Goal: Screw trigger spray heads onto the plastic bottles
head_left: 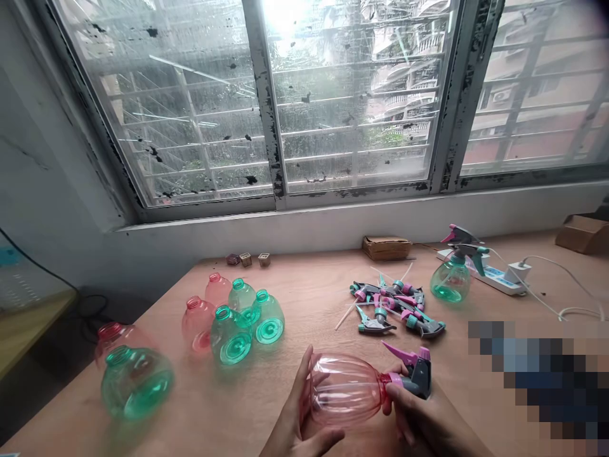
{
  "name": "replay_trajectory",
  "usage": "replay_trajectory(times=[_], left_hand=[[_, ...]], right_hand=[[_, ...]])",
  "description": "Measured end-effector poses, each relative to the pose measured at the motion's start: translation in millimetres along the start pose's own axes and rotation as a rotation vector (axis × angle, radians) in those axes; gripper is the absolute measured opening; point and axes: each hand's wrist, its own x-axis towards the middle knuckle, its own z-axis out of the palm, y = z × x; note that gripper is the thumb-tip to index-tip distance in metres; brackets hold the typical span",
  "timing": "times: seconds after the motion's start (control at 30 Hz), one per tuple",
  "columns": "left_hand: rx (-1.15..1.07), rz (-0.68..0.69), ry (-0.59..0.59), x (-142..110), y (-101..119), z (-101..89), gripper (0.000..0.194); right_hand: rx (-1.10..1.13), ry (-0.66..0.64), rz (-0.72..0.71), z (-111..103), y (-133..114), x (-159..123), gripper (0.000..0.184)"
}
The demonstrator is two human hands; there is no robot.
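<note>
A clear pink spray bottle (345, 388) lies on its side in the air between my hands, its base to the left. My left hand (304, 412) cups the base, with the thumb along the lower side. The fingers of my right hand (419, 412) are closed around the collar, where the grey and pink trigger sprayer (419, 373) sits on the bottle's neck. Behind the bottle lies a pile of loose trigger sprayers (390, 301) in grey, pink and teal, some with straws sticking out.
On the left stand several open-necked bottles, such as a green bottle (137, 384) and a pink bottle (197, 324). At the back are a green spray bottle (450, 279), a power strip (497, 278) and a cardboard box (386, 247). Pixelation hides the lower right.
</note>
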Motion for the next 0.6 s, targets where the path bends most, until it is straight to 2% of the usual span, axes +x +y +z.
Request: replay_trajectory(times=[0.07, 0.17, 0.23, 0.33, 0.53, 0.6], left_hand=[[0.041, 0.011, 0.003, -1.1, 0.6, 0.4, 0.099], [0.121, -0.007, -0.003, -4.5, 6.5, 1.7, 0.108], [0.100, -0.040, -0.021, -6.3, 11.5, 2.4, 0.111], [0.021, -0.083, -0.028, -6.1, 14.2, 2.8, 0.103], [0.068, 0.058, -0.012, -1.6, 3.5, 3.3, 0.098], [0.108, 0.056, -0.027, -2.3, 3.3, 2.7, 0.102]], right_hand=[[0.011, -0.013, 0.010, -1.6, 1.5, 0.4, 0.040], [0.018, -0.024, 0.012, -1.8, 1.5, -0.6, 0.038], [0.023, -0.025, 0.006, -1.1, 0.9, -1.8, 0.037], [0.019, -0.026, -0.011, -0.9, 1.1, -2.4, 0.035], [0.042, -0.019, 0.013, -4.5, 5.4, -0.5, 0.035], [0.040, -0.016, 0.019, -5.5, 6.8, -0.2, 0.035]])
